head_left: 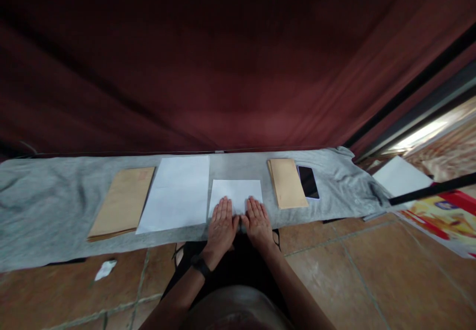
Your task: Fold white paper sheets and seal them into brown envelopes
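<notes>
A small white sheet of paper (237, 189), perhaps folded, lies on the grey cloth in front of me. My left hand (220, 225) rests flat on its near left part, fingers stretched forward. Flat on the near right part is my right hand (257, 222), its fingers also extended. The thumbs almost meet at the sheet's near edge, which the hands partly hide. Left of it sit larger white paper sheets (177, 191). To the right lies a stack of small brown envelopes (287, 183).
Larger brown envelopes (124, 198) are stacked at the left. A phone (308, 182) lies beside the small envelopes. The grey cloth (336, 186) covers a narrow table against a dark red curtain (223, 82). A crumpled white scrap (105, 269) and a colourful box (442, 216) are lower down.
</notes>
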The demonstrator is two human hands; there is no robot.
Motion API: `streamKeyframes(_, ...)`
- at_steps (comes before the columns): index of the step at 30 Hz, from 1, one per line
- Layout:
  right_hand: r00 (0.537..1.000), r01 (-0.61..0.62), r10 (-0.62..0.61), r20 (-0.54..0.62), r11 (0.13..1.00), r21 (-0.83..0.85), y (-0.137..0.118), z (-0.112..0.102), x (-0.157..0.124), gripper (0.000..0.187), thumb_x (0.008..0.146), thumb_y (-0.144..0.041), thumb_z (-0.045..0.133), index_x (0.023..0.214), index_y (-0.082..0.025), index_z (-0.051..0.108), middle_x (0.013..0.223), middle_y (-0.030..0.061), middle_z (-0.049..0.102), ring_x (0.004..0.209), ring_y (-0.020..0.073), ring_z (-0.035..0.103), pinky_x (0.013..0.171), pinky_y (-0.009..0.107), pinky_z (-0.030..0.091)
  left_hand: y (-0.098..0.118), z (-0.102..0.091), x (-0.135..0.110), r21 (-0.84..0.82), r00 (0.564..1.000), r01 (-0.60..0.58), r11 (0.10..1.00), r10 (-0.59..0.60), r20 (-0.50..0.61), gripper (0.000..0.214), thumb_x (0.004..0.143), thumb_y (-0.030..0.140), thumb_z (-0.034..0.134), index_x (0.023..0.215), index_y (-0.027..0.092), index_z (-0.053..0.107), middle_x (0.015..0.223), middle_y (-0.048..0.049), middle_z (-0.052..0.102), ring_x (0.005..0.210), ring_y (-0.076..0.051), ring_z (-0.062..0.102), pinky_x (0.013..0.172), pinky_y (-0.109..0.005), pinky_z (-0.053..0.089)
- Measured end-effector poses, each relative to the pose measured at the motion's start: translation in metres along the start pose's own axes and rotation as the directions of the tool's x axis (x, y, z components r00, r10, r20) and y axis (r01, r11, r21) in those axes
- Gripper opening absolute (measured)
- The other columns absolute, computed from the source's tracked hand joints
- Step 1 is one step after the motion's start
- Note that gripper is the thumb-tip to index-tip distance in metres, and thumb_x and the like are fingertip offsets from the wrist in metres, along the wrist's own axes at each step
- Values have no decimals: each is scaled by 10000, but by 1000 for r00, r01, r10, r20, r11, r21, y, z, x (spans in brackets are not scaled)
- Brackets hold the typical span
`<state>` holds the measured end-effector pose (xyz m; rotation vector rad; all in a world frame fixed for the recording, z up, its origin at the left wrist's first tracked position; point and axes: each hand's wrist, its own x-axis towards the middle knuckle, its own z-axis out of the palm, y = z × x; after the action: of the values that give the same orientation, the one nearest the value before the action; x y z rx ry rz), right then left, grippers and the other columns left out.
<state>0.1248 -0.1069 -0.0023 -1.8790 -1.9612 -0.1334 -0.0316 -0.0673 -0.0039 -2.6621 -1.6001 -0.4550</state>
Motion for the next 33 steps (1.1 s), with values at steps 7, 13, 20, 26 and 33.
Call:
streamKeyframes(7,999,-35,36,3,995,-92,20,-2,-15,597,1044,-405,376,1539,-75,325,1544,184,414,1439,293,384,1176,467,324,-5,-2,-16,-9,997,30,1000,-30,-71,715,1006,485,361,1522,0,268,1571,-264,321,1498,-334,243,1185,-521,315)
streamKeyframes(13,997,-74,74,-9,996,-52,28,-6,-23,597,1050,-409,352,1545,-78,308,1545,189,412,1452,291,364,1167,480,344,-7,-9,-27,-3,995,38,999,-39,-90,652,1019,417,347,1518,4,276,1566,-262,335,1499,-338,234,1178,-526,329)
streamKeyframes(20,998,5,-9,68,998,61,7,-16,-16,524,1057,-338,316,1534,-124,347,1557,129,414,1459,253,359,1174,470,350,9,-15,-6,-92,991,-132,987,134,14,541,1013,254,300,1524,77,324,1593,-146,348,1509,-236,235,1217,-454,298)
streamKeyframes(26,990,73,-82,113,994,87,3,-16,-23,499,1052,-319,344,1525,-164,373,1556,97,424,1448,236,380,1184,475,339,7,-6,13,-134,965,-222,966,237,112,531,1026,280,274,1510,78,359,1591,-142,352,1499,-226,267,1224,-457,277)
streamKeyframes(33,981,94,-105,162,993,71,8,-24,-24,502,1042,-364,391,1518,-206,396,1571,76,404,1448,240,374,1200,459,299,2,3,35,-93,970,-201,975,212,118,564,1026,325,281,1525,67,325,1604,-151,321,1513,-223,224,1234,-435,231)
